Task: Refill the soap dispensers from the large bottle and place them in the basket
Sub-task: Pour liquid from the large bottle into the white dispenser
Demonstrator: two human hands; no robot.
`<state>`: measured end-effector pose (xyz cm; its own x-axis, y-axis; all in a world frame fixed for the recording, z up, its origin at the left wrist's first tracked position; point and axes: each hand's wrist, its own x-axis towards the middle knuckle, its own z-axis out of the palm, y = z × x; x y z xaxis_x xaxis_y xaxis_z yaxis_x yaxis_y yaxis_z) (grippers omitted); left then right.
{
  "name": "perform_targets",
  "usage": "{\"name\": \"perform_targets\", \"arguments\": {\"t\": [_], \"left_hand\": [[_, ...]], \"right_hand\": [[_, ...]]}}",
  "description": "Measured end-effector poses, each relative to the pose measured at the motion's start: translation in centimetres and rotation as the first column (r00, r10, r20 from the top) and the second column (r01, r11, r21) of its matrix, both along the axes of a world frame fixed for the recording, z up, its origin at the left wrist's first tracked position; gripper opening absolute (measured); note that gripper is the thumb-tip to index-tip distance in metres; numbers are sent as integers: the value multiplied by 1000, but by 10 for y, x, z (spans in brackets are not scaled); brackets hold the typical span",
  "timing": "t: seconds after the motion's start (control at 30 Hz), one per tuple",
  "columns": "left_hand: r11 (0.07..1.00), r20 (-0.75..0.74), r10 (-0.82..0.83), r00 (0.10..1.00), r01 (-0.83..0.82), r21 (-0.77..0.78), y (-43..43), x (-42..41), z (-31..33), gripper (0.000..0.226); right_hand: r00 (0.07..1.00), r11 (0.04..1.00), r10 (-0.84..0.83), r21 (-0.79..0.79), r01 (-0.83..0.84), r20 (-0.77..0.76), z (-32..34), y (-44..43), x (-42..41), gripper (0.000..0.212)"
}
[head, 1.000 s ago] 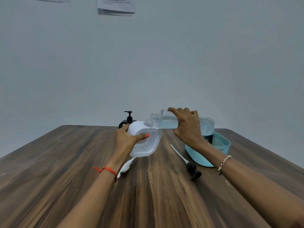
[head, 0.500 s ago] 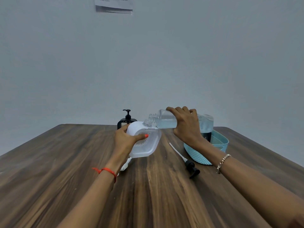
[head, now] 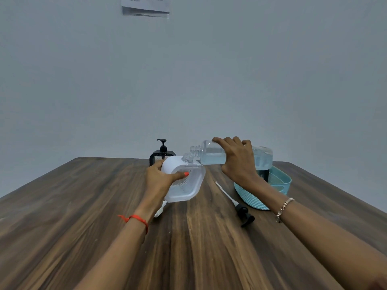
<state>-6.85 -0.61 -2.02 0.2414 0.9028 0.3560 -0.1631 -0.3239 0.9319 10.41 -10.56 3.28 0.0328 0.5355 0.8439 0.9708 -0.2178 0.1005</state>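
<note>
My right hand grips a large clear bottle of pale liquid, tipped almost level, its open neck against the mouth of a white and clear soap dispenser. My left hand holds that dispenser tilted on the table, thumb across its front. A black pump dispenser stands upright behind it. The light blue basket sits to the right, behind my right wrist, with a dark dispenser partly visible inside.
A loose black pump head with its white tube lies on the wooden table between the dispenser and the basket. A white pump piece lies under my left wrist. Papers hang on the wall.
Both hands, the bottle and the dispenser keep the same pouring pose. Only the camera view has shifted slightly.
</note>
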Motion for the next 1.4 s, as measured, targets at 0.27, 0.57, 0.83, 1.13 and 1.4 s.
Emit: {"name": "perform_targets", "arguments": {"t": [0.27,0.57,0.83,1.13,1.4], "left_hand": [[1000,24,-11,1000,11,-21,-2,-2,-1,46],[999,58,-13,998,15,-36,-7,-2,-2,42],[999,71,-22,997,25,-40,-13,-3,0,42],[998,72,-17,997,21,-63,-17,-4,0,43],[996,88,-15,996,22,-86,-20,-3,1,43]], "right_hand": [[1000,1000,-1,2,1,-9,-1,-2,0,61],[1000,1000,1,-3,-1,5,0,-5,1,60],[1000,1000,14,1,-14,17,1,-7,2,58],[1000,1000,8,8,-8,20,1,-9,3,60],[999,1000,-17,-16,17,30,2,-10,2,61]]}}
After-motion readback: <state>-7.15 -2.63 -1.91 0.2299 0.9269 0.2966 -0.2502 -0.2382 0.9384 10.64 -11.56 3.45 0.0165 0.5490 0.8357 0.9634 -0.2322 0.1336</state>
